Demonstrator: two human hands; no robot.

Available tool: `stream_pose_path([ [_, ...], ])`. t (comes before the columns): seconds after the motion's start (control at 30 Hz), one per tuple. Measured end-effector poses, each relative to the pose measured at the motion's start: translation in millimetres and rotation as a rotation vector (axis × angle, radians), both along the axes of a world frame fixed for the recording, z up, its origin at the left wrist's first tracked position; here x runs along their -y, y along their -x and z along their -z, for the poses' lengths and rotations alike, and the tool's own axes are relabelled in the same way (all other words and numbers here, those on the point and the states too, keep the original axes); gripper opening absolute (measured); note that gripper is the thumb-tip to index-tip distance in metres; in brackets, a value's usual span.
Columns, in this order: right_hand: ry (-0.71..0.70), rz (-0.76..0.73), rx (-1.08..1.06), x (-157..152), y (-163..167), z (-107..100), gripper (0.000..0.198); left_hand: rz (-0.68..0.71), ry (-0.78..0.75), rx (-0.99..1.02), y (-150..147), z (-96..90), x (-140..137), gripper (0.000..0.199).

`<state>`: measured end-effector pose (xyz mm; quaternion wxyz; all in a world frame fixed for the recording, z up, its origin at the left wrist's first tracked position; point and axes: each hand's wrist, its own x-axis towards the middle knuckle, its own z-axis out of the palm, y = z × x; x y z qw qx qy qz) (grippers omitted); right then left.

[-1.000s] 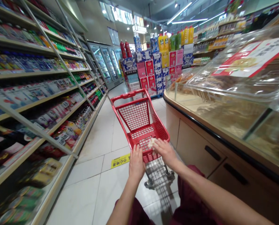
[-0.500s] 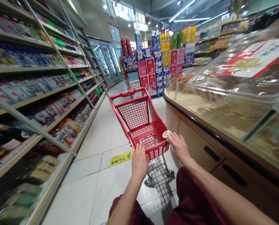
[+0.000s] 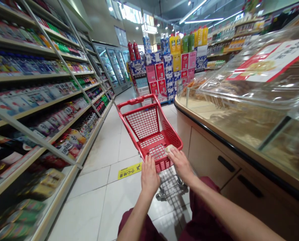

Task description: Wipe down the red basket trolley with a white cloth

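A red plastic shopping cart point(image 3: 149, 132) stands in the aisle before me, its grid basket bare. My left hand point(image 3: 150, 175) holds the near left corner of the basket rim, fingers laid over the edge and the thumb out of sight. A small off-white cloth point(image 3: 168, 149) is under the fingers of my right hand point(image 3: 181, 164), pressed against the near rim a little left of the right corner. The cloth's lower part is covered by the fingers.
Shelves of bottles and cans point(image 3: 61, 110) line the left side. On the right, a wooden display counter point(image 3: 210, 144) carries clear plastic food boxes point(image 3: 252, 73). Stacked drink cartons point(image 3: 162, 77) stand beyond the cart. A yellow floor sticker point(image 3: 129, 170) lies beside it.
My right hand has slid the cloth left along the near rim, from the right corner toward my left hand. The left hand stays on its corner.
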<state>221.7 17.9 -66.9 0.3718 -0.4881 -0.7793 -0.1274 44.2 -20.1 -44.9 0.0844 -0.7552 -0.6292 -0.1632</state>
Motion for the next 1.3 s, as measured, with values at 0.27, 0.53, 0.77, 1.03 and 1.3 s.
stream_pose_path([
  [0.27, 0.034, 0.143, -0.038, -8, -24, -3, 0.047, 0.024, -0.011, -0.019, 1, -0.8, 0, 0.067],
  [0.53, 0.002, -0.065, 0.047, 3, 6, 1, 0.044, 0.037, -0.012, -0.013, -5, 1.3, -2, 0.069],
  [0.77, 0.042, 0.059, 0.016, -3, 4, -6, 0.041, 0.031, -0.019, -0.02, -11, 1.7, 0, 0.069],
  [1.03, 0.091, 0.165, 0.003, -11, -19, -10, 0.041, 0.066, -0.026, -0.012, -9, 4.7, 1, 0.071],
  [1.3, 0.024, -0.093, 0.079, -3, 10, -3, 0.039, 0.067, -0.04, -0.027, -9, 4.8, 4, 0.071],
])
